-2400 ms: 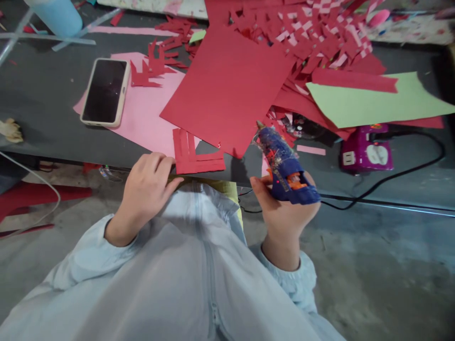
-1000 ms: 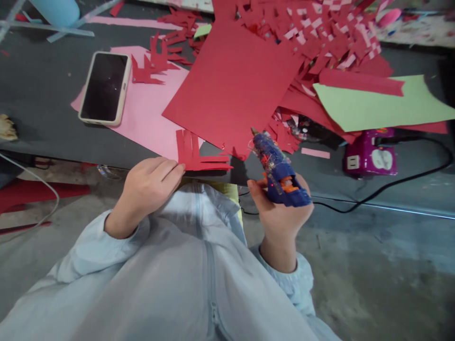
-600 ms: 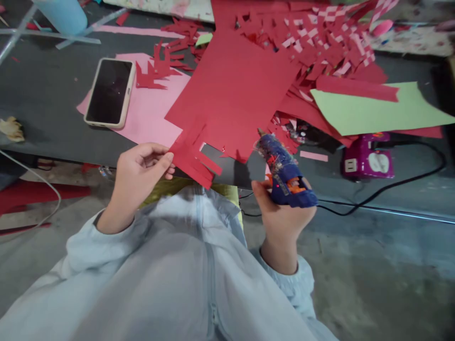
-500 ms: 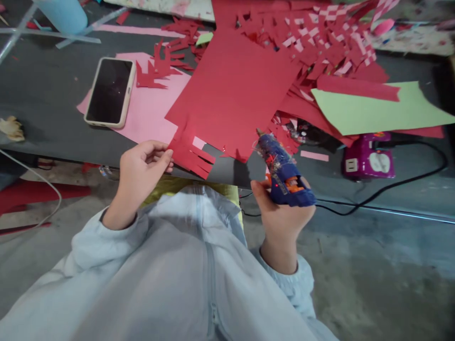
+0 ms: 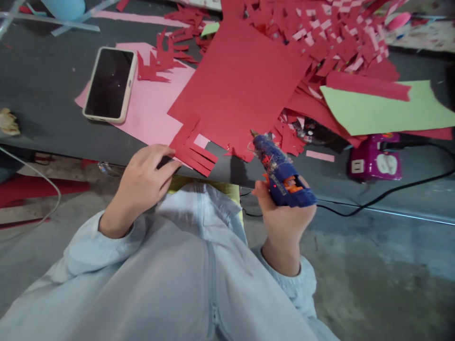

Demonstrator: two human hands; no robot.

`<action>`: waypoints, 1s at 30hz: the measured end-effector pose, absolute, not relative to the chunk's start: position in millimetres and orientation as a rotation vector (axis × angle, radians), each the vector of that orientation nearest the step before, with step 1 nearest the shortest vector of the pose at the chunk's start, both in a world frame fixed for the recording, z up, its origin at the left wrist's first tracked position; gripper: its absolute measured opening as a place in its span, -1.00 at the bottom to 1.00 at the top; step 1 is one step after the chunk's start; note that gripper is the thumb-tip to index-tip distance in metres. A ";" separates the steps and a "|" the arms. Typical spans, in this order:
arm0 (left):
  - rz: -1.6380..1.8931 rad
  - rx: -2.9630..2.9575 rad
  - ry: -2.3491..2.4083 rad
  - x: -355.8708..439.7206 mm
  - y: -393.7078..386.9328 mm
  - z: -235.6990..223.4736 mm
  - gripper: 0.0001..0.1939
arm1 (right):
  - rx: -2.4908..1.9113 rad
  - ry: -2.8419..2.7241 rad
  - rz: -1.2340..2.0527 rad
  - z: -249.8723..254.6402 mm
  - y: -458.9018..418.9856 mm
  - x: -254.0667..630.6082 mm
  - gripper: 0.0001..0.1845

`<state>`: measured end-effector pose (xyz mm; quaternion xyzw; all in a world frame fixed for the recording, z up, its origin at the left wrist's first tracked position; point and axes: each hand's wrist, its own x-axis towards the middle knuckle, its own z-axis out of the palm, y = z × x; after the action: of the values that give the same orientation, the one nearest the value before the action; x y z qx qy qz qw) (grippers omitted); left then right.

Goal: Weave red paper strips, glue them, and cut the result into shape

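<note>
My right hand [image 5: 286,220] is wrapped round a blue hot glue gun [image 5: 277,166] with orange parts and a small red light. Its nozzle points up and left over the lower edge of a large red paper sheet [image 5: 238,80]. My left hand [image 5: 145,182] is palm down at the table edge, with curled fingers. Its thumb and forefinger grip the left corner of a red paper piece [image 5: 194,151] cut into strips on its right side. The other fingertips are hidden. A pink patch [image 5: 201,140] shows beside the piece.
A phone [image 5: 110,84] lies on pink paper [image 5: 152,111]. Red cut scraps [image 5: 163,61] and a red-and-pink paper pile [image 5: 330,38] lie farther back. Green paper [image 5: 387,109] and a purple power socket block [image 5: 375,158] with a black cable are at right.
My left hand has turned palm down and moved slightly right at the red piece's corner. The glue gun's nozzle has shifted slightly left over the large red sheet.
</note>
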<state>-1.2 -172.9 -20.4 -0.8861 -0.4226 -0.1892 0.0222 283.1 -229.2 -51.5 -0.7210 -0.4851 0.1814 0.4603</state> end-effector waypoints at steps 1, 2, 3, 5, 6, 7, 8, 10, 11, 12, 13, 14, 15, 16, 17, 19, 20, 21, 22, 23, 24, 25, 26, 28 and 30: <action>-0.570 -2.757 -1.314 -1.7 -173.3 -21.8 -0.70 | -1.783 -1.186 0.450 -51.5 -228.7 281.9 -0.61; -0.550 -2.767 -1.326 -1.9 -173.5 -23.0 -0.69 | -1.793 -1.169 0.452 -51.3 -228.1 280.6 -0.61; -0.538 -2.774 -1.335 -2.0 -173.7 -23.9 -0.68 | -1.803 -1.149 0.457 -50.9 -227.5 279.3 -0.61; -0.510 -2.789 -1.348 -2.1 -173.8 -24.6 -0.67 | -1.828 -1.114 0.463 -50.1 -226.2 277.1 -0.60; -0.509 -2.797 -1.350 -2.2 -173.6 -24.7 -0.66 | -1.838 -1.105 0.457 -49.5 -225.7 276.4 -0.61; -0.514 -2.806 -1.354 -2.5 -173.4 -24.7 -0.65 | -1.847 -1.106 0.451 -49.0 -225.2 275.9 -0.62; -0.521 -2.816 -1.363 -3.0 -173.2 -24.8 -0.65 | -1.853 -1.117 0.446 -48.4 -224.9 275.6 -0.63; -0.539 -2.835 -1.375 -4.3 -172.7 -25.2 -0.63 | -1.854 -1.146 0.429 -47.2 -224.6 275.2 -0.65; -0.535 -2.840 -1.370 -5.1 -172.5 -25.5 -0.63 | -1.848 -1.165 0.433 -46.7 -224.5 275.1 -0.66; -0.519 -2.838 -1.359 -5.8 -172.5 -25.7 -0.62 | -1.842 -1.179 0.438 -46.1 -224.5 274.9 -0.66; -0.497 -2.832 -1.347 -6.4 -172.5 -25.9 -0.62 | -1.836 -1.191 0.441 -45.6 -224.4 274.6 -0.66; -0.475 -2.824 -1.332 -6.8 -172.5 -25.9 -0.62 | -1.832 -1.201 0.442 -45.1 -224.3 274.2 -0.66; -0.456 -2.813 -1.325 -7.1 -172.5 -25.8 -0.62 | -1.831 -1.211 0.443 -44.6 -224.2 273.8 -0.66; -0.444 -2.804 -1.319 -7.2 -172.5 -25.6 -0.62 | -1.832 -1.224 0.438 -44.0 -224.1 273.4 -0.67; -0.443 -2.801 -1.316 -7.1 -172.5 -25.5 -0.62 | -1.830 -1.241 0.428 -43.5 -223.9 273.1 -0.67; -0.462 -2.805 -1.318 -6.8 -172.0 -25.3 -0.61 | -1.816 -1.291 0.414 -42.4 -223.7 272.6 -0.68; -0.476 -2.805 -1.316 -6.5 -171.7 -25.5 -0.61 | -1.809 -1.317 0.409 -41.9 -223.8 272.5 -0.69; -0.489 -2.800 -1.307 -6.3 -171.3 -25.9 -0.61 | -1.806 -1.340 0.409 -41.4 -224.1 272.5 -0.70; -0.509 -2.786 -1.287 -6.0 -171.0 -26.5 -0.62 | -1.808 -1.356 0.417 -41.0 -224.7 272.6 -0.71; -0.531 -2.763 -1.267 -5.8 -170.8 -27.2 -0.62 | -1.813 -1.369 0.436 -40.7 -225.5 272.6 -0.71; -0.549 -2.740 -1.249 -5.7 -170.7 -28.0 -0.62 | -1.820 -1.380 0.470 -40.4 -226.6 272.6 -0.72; -0.561 -2.721 -1.239 -5.5 -170.7 -28.8 -0.62 | -1.823 -1.393 0.516 -40.2 -227.9 272.5 -0.72; -0.567 -2.711 -1.238 -5.4 -170.8 -29.6 -0.61 | -1.823 -1.407 0.563 -39.8 -229.3 272.3 -0.73; -0.557 -2.708 -1.263 -5.4 -171.4 -30.7 -0.59 | -1.817 -1.440 0.655 -38.7 -232.1 271.2 -0.74; -0.556 -2.707 -1.274 -5.6 -171.9 -31.5 -0.58 | -1.804 -1.468 0.729 -37.1 -234.1 269.4 -0.74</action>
<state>-5.6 -171.9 -31.5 -0.8886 -0.4180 -0.1824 0.0492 269.4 -234.1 -37.1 -0.6947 -0.5653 0.2807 0.3451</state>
